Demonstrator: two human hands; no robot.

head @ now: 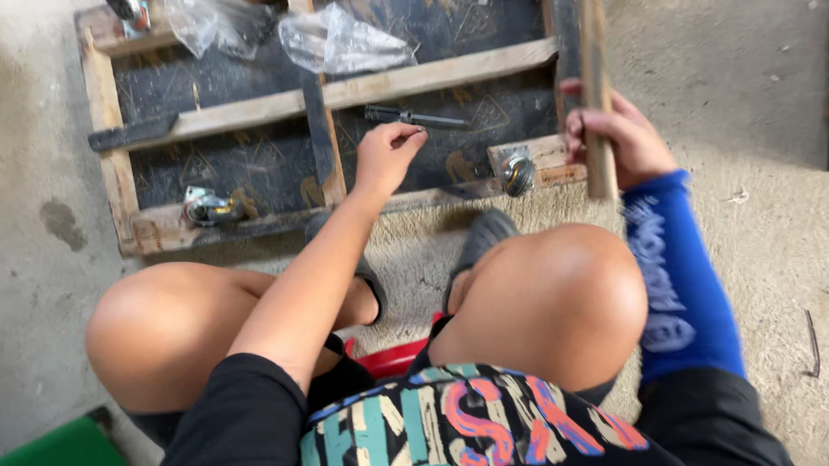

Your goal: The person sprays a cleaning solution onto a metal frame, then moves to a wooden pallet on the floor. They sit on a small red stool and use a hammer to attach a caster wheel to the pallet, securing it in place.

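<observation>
left hand (pixel 389 153) pinches a small fastener above the wooden frame (pixel 245 110) on the floor; right hand (pixel 613 139) grips an upright wooden stick (pixel 597 89). two caster wheels (pixel 207 208) (pixel 518 172) sit at the near corners, apparently mounted; a screwdriver (pixel 415 119) lies unused, so fastening looks unfinished.

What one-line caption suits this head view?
Seated person's left hand pinches something small over a wooden frame with caster wheels; right hand grips an upright wooden stick.

Black printed tee, blue right sleeve (pixel 683 288) (white lettering), grey shoes (pixel 488 235).
</observation>
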